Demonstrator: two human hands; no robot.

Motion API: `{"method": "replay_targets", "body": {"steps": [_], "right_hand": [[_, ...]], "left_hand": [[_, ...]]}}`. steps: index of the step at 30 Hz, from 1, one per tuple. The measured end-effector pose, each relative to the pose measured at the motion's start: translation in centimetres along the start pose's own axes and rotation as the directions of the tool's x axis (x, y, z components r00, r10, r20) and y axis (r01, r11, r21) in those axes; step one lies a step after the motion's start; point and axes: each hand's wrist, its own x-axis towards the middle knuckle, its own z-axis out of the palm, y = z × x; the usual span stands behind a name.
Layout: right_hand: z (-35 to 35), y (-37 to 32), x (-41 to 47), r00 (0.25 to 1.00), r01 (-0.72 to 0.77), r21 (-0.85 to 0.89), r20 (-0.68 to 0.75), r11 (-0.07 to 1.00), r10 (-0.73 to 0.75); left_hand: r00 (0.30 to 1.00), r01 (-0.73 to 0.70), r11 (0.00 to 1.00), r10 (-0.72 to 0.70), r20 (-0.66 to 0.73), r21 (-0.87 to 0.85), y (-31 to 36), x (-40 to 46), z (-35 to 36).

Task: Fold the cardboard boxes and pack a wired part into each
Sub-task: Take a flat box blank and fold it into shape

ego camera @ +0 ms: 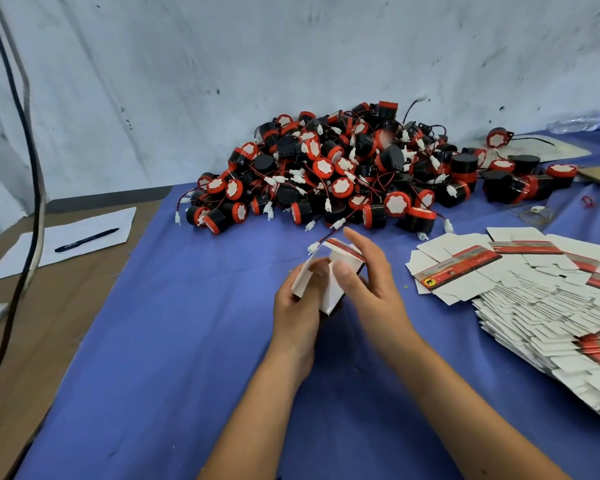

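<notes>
Holding box (329, 275) between your hands, above surface (174, 341): left hand (297, 306) grips flap, right hand (368, 275) clamps top. Thin card likely light, creases easily; hold by edges. Contents hidden; white plug (313, 247) dangles out beyond fingertips. Loose parts (326, 174) heaped further ahead.

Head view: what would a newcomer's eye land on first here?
The big heap of red-and-black wired parts at the far middle of the blue cloth. Then the left hand and right hand gripping a half-folded white box at centre, with flat box blanks fanned out on the right.
</notes>
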Motion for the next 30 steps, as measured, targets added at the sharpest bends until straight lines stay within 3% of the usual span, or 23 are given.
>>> {"method": "replay_targets", "body": {"steps": [2,4,9,13,17,20,23,27,30], "right_hand": [[-1.1,-0.3,0.2,0.991,-0.003,-0.066,0.134,0.998,0.012],[-2.0,-0.5,0.5,0.971,-0.054,-0.02,0.233,0.998,0.057],[-2.4,-0.6,0.9,0.915,-0.111,0.008,0.391,0.994,0.099],[-2.4,-0.3,0.9,0.945,-0.098,-0.046,0.31,0.994,0.107],[-2.2,0.3,0.8,0.976,-0.022,-0.109,0.212,0.994,0.045],[-1.8,0.5,0.7,0.998,0.036,-0.067,0.052,0.997,-0.032],[-0.5,0.6,0.3,0.998,0.0,0.011,-0.069,1.0,0.0],[2.2,0.6,-1.3,0.997,0.062,-0.189,-0.038,0.98,-0.071],[2.7,0.6,-1.5,0.991,0.134,-0.314,0.064,0.94,-0.12]], "left_hand": [[0.997,-0.083,0.989,0.082,0.013,0.121,0.3,0.5,-1.0],[0.988,-0.14,0.966,0.121,0.096,0.217,0.7,0.8,-2.2],[0.983,-0.131,0.963,0.096,0.153,0.236,0.9,1.1,-4.3],[0.992,-0.121,0.965,0.107,0.073,0.231,0.8,1.5,-5.0],[0.989,-0.142,0.966,0.127,0.081,0.218,0.1,1.4,-4.6],[0.997,-0.077,0.997,0.077,0.005,0.014,0.1,1.6,-3.8],[0.998,-0.052,0.987,0.046,-0.045,-0.152,-0.4,1.1,-2.1],[0.996,0.036,0.932,-0.065,-0.067,-0.362,-0.9,0.7,-0.2],[0.974,-0.099,0.97,0.049,-0.223,-0.22,-1.0,0.9,-0.3]]}}
